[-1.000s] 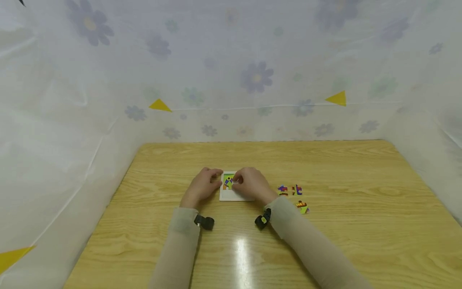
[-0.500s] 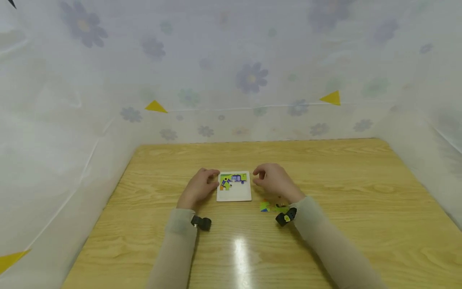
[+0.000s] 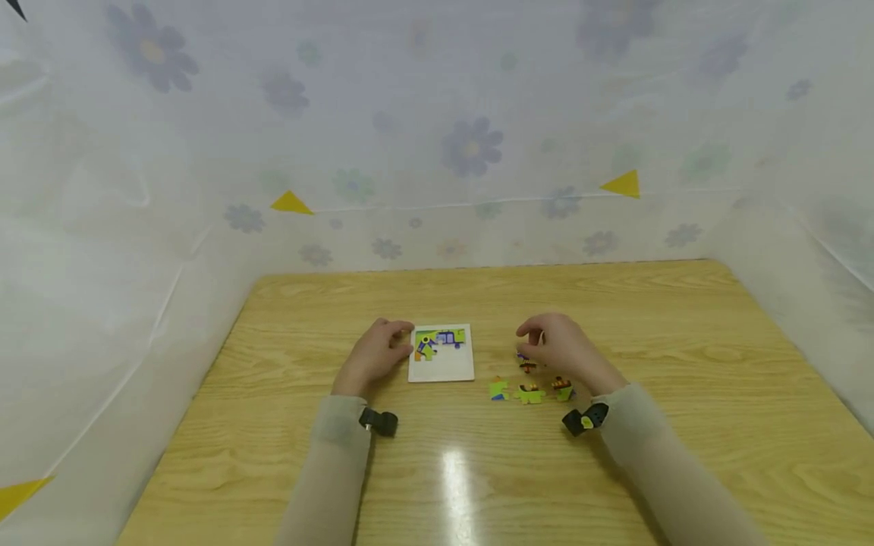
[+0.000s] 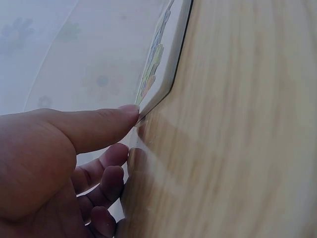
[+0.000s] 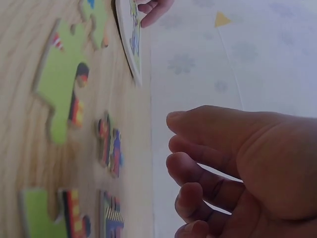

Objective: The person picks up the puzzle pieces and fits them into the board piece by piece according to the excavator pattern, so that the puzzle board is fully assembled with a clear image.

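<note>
A white square puzzle tray (image 3: 441, 371) lies on the table, with joined pieces forming part of a colourful vehicle picture along its upper part. My left hand (image 3: 374, 355) rests at the tray's left side, its thumb (image 4: 121, 124) touching the edge near a corner. The other fingers bend loosely beside it. My right hand (image 3: 561, 347) hovers to the right, above loose puzzle pieces, fingers loosely bent and holding nothing. Under its fingertips lies a dark red and purple puzzle piece (image 3: 526, 367), partly hidden by the hand.
More loose pieces lie right of the tray: a green and blue piece (image 3: 498, 389), a green piece with a dark arc (image 3: 530, 394) and a green and red piece (image 3: 563, 390). Behind the wooden table (image 3: 437, 470) hangs a flowered white curtain (image 3: 382, 152).
The right hand has left the tray and moved right, over the loose pieces. A purple piece now shows in the tray's upper right. The left hand stays at the tray's edge.
</note>
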The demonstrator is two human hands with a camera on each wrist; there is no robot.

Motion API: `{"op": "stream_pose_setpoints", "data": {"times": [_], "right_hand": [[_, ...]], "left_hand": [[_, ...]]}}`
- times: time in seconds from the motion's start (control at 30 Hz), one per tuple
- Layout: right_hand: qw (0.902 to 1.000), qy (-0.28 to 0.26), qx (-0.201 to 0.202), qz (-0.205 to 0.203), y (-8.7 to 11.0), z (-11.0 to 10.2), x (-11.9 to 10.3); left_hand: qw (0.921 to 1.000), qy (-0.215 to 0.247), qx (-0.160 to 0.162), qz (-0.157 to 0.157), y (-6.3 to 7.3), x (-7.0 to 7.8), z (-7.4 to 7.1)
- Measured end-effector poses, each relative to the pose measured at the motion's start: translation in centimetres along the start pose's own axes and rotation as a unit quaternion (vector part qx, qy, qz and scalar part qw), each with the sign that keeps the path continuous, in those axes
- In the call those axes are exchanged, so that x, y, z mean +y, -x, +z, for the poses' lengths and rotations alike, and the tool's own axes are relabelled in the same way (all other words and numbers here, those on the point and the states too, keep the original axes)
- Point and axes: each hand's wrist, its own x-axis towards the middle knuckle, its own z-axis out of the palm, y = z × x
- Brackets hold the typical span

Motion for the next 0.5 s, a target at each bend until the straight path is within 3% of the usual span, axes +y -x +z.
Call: {"op": "stream_pose_setpoints", "data": {"times": [0.5], "right_hand": [[0.9994, -0.001, -0.028, 0.019, 1.6, -0.8, 2.0]], "left_hand": [[1.0000, 0.006, -0.002, 0.004, 0.1, 0.2, -0.1]]}}
